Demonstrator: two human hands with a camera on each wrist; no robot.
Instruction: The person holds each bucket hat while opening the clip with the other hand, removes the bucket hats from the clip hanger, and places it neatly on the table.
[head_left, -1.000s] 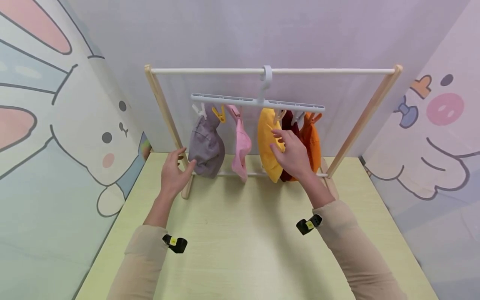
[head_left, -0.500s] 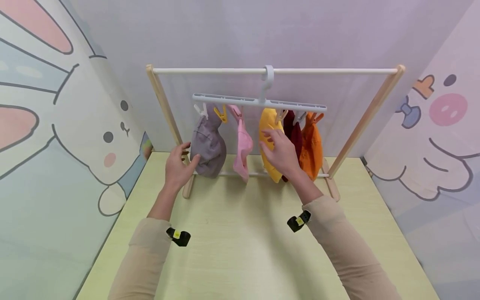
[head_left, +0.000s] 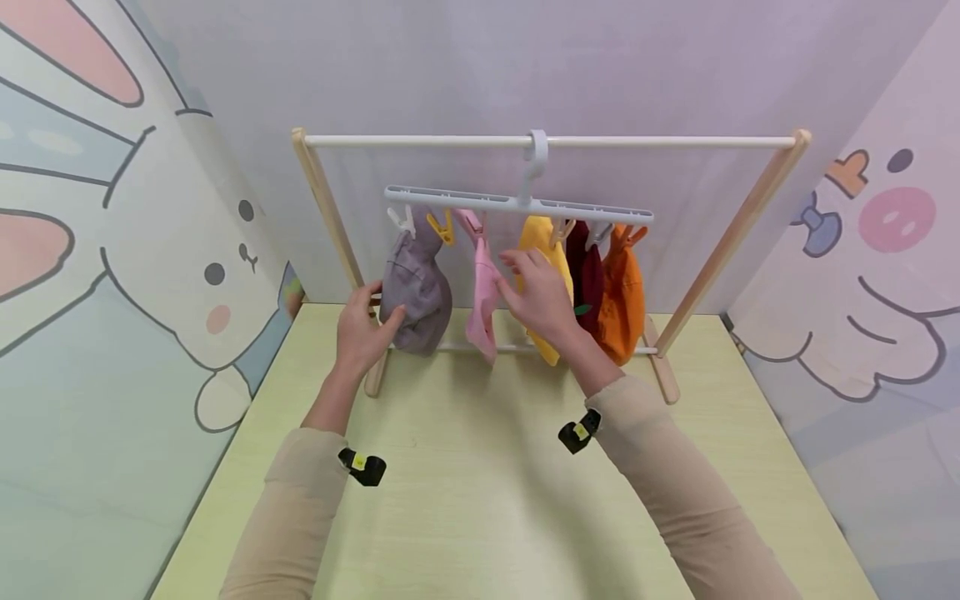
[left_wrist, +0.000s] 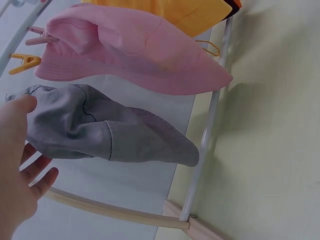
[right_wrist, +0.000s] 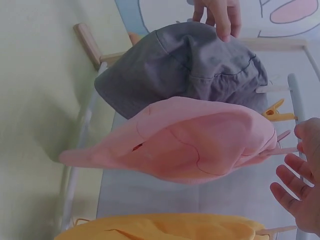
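Note:
My left hand (head_left: 363,333) is at the outer side of a grey bucket hat (head_left: 416,304), its thumb over the front of the cloth and its relaxed fingers at the side and behind. My right hand (head_left: 543,300), fingers loosely bent and holding nothing, is between a pink bucket hat (head_left: 482,312) and a yellow hat (head_left: 542,237), which it partly covers. A maroon hat (head_left: 590,275) and an orange hat (head_left: 622,304) hang farther right. Clips such as a white one (head_left: 403,220), a yellow one (head_left: 442,227) and an orange-red one (head_left: 632,236) hold the hats under a pale hanger (head_left: 480,201).
The hanger hooks over the white top rod (head_left: 420,142) of a rack with wooden side posts (head_left: 731,242). A white lower bar (right_wrist: 82,125) runs behind the hats near the pale wooden tabletop (head_left: 465,483). Printed cartoon walls stand on both sides.
My right hand has moved left, from in front of the yellow hat toward the pink one. My left hand has come slightly right, its thumb now over the grey hat.

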